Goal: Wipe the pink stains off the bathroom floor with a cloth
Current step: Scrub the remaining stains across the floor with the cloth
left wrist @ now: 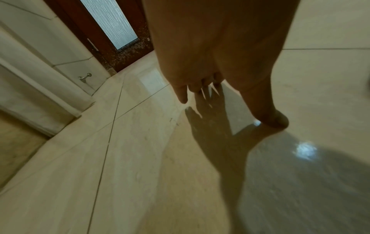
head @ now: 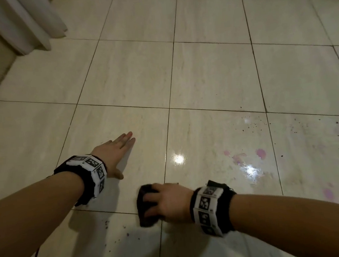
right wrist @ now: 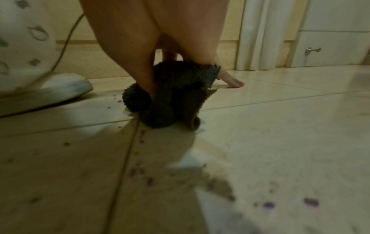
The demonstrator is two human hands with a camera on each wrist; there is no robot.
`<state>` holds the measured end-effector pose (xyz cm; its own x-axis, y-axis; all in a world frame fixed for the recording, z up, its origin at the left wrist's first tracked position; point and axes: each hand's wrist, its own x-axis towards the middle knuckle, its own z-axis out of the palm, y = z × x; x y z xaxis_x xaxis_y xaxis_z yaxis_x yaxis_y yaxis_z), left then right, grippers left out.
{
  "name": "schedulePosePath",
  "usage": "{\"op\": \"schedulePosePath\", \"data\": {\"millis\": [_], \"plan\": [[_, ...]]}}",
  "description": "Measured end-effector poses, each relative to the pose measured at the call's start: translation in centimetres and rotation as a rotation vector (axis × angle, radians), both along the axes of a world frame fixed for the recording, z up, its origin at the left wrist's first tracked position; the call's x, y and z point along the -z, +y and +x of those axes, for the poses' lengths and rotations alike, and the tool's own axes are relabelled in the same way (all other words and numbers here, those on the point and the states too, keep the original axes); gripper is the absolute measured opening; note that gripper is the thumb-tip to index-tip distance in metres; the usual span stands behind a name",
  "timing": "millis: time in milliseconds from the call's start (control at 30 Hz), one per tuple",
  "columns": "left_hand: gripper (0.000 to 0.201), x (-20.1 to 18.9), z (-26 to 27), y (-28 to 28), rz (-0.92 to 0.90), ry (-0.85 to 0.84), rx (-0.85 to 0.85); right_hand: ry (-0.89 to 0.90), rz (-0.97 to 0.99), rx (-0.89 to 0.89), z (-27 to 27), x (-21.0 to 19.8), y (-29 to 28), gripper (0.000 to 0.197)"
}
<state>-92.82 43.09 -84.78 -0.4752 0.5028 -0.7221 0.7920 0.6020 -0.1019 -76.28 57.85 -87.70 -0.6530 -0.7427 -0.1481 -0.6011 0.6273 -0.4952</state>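
Looked like mid-wipe to me: the right hand [head: 170, 203] had its fingers curled round a bunched dark cloth [head: 145, 206], pressed down on the floor [head: 211, 75] at a tile joint. The left hand [head: 114, 152] was flat on the tile, fingers straight, holding nothing. The pink stains [head: 260, 154] sat well out past the right knuckles, so the next move probably needed a sweep that way. A white shoe [right wrist: 60, 85] sat just beyond the cloth; nothing seemed to block the path.

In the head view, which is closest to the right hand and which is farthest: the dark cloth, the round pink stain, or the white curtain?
1. Dark cloth: under the right hand.
2. Round pink stain: ahead, to the right.
3. White curtain: far top left corner.
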Motion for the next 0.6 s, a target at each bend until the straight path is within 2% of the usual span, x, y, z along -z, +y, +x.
{"op": "schedulePosePath", "data": {"millis": [67,133,233,300,367,433,600], "plan": [[0.114,-0.1,-0.1,0.3,0.014,-0.005,-0.004,-0.047,-0.049,-0.012,0.7,-0.5,0.6,0.041],[0.115,0.0,-0.1,1.0,0.05,-0.008,-0.022,-0.106,-0.096,0.072,0.3,-1.6,2.5,0.041],[0.117,-0.2,0.5,2.9,0.16,-0.022,-0.062,-0.019,-0.109,0.416,-1.8,-2.5,7.5,0.046],[0.119,-0.2,1.2,4.7,0.235,-0.043,-0.069,0.04,-0.019,0.638,-3.5,-2.5,12.0,0.048],[0.119,0.1,2.3,6.5,0.282,-0.076,-0.041,-0.01,0.153,0.707,-3.9,-2.4,15.2,0.051],[0.12,0.6,3.6,8.1,0.293,-0.094,-0.005,-0.021,0.217,0.658,-2.5,-2.2,15.9,0.051],[0.123,1.4,5.3,9.6,0.246,-0.108,0.039,0.036,0.04,0.255,5.4,-0.9,11.8,0.043]]}}
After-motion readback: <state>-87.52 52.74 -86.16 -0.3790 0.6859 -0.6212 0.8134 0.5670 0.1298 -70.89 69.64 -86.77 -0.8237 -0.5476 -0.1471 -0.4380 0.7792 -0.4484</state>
